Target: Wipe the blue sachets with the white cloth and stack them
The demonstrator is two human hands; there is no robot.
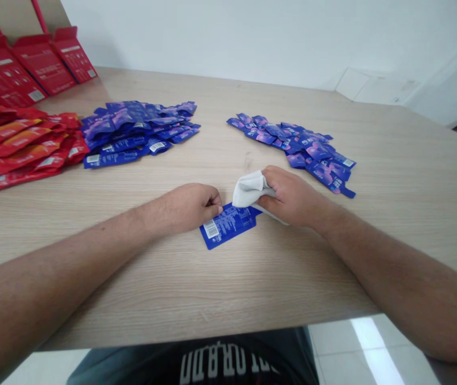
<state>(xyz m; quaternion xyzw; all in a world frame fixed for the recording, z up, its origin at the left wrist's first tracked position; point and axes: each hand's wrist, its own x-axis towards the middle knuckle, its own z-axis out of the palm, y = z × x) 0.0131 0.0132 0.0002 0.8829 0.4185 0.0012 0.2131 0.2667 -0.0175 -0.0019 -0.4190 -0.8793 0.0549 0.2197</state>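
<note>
Pouch (230, 227) on table (252, 283) before left heap (140, 131), right heap (296, 147).

At centre the flat blue foil packet (228, 227) bears print too small to read, its top edge partly hidden under the crumpled white cloth (248, 190), while glossy red pouches (15, 144) run off the left edge.

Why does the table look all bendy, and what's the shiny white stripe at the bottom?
Head view: the wide lens bows the table edges; the stripe is light glaring off the floor tile; the blue packet is sharp, shadows soft.
</note>
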